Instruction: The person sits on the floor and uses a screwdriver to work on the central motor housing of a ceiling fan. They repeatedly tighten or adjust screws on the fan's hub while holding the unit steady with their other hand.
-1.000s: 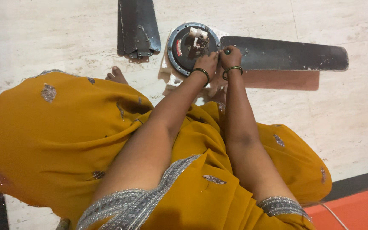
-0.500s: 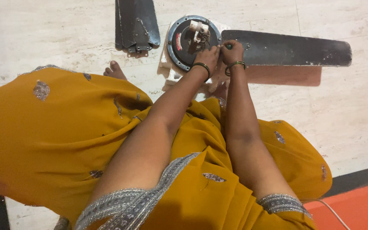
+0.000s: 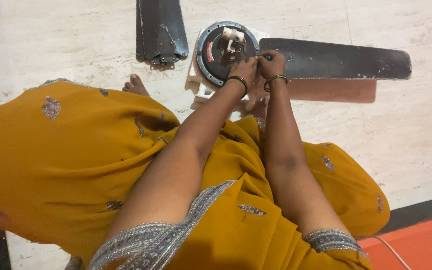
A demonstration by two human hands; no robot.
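A round dark ceiling-fan motor with a grey rim lies on a white block on the floor. One long dark blade sticks out from it to the right. My left hand grips the motor's right rim, fingers curled. Just beside it, my right hand is closed at the joint between blade and motor, with a small green-tipped tool showing between the fingers. Both wrists wear dark bangles. What the fingertips touch is hidden.
Loose dark fan blades lie stacked on the pale stone floor, left of the motor. My toes and mustard-yellow clothing fill the foreground. A dark strip and an orange surface with a thin white cable sit at the lower right.
Both hands stay at the blade joint on the motor's right rim. Only the view has shifted slightly.
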